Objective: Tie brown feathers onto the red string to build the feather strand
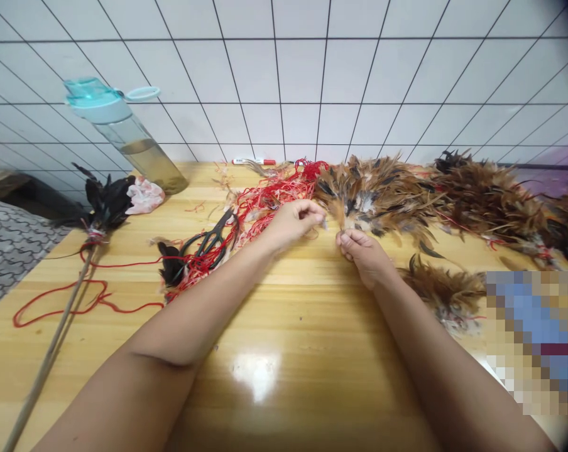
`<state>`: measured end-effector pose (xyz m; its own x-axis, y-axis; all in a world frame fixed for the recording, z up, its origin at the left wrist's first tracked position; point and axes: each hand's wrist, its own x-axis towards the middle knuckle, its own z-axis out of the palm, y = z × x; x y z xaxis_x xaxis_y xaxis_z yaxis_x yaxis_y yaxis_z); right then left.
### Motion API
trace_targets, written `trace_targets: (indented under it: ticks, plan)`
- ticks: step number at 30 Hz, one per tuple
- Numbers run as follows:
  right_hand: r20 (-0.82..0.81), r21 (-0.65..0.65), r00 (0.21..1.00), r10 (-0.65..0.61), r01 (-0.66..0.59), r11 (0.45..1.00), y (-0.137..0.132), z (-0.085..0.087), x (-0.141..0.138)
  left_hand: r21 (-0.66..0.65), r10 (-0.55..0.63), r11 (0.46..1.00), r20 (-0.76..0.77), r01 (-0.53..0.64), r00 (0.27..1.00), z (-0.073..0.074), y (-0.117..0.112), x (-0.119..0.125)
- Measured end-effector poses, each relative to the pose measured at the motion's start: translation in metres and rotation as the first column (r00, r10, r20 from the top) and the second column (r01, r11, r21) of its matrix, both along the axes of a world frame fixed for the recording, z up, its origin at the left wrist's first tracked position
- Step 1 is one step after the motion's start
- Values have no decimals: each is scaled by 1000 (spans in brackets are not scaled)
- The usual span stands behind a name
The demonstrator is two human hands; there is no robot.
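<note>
My left hand [297, 220] is in the middle of the view, thumb and fingertips pinched together beside the red string pile [291, 188]. Whatever may be between those fingertips is too small to make out. A short way to its right, my right hand [363, 252] is closed, with a light brown feather [340, 216] rising from its pinched fingertips. Just behind it spreads a large heap of brown and black feathers [387, 191]. Black-handled scissors [212, 242] lie on the red string, left of my left forearm.
At left, a stick [60, 339] carries black feathers [109, 201] tied with red string. A water bottle [147, 157] stands behind a crumpled pinkish wad [145, 194]. A red-and-white marker [253, 162] lies by the tiled wall [298, 81]. More feather bundles [491, 194] lie at right.
</note>
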<state>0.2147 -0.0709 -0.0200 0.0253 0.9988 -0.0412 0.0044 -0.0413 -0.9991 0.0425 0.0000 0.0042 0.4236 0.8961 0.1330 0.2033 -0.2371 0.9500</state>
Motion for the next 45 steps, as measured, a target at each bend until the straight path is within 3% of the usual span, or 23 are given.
trace_targets:
  ticks: [3,6,9,12,20,27,30,34,36,39,42,45]
  plan:
    - [-51,-19,996,-74,73,997,1,0,0,309,202,942,-221,-128,954,-9,11,-8]
    - [-84,-37,988,-132,129,991,2,0,0,535,236,845,-355,-11,905,-23,18,-11]
    - [-108,-65,977,-183,177,982,2,0,-1,631,243,770,-423,91,873,-30,18,-9]
    - [-103,-56,969,-223,218,974,1,-2,-3,646,282,758,-456,95,844,-28,16,-3]
    - [112,40,949,-293,291,956,-3,-8,-13,530,315,847,-569,45,760,-27,6,22]
    - [144,66,930,-338,332,941,-3,-11,-11,490,238,867,-563,88,792,-28,0,21]
    - [139,73,925,-355,348,935,-3,-11,-10,459,176,887,-423,43,889,-23,-2,17]
    - [133,77,915,-381,374,924,-3,-11,-10,169,40,985,-98,-23,994,-12,-9,17]
    - [117,73,914,-388,381,922,-3,-12,-11,-3,-5,1000,35,5,999,-8,-14,20]
    - [118,66,917,-382,377,924,-3,-12,-11,-188,-63,978,153,92,986,-7,-22,25]
    - [154,85,907,-392,383,920,-3,-13,-12,-256,-64,961,169,107,983,-9,-27,29]
    - [191,123,896,-401,384,915,-3,-15,-13,-233,-11,971,151,46,989,-12,-30,31]
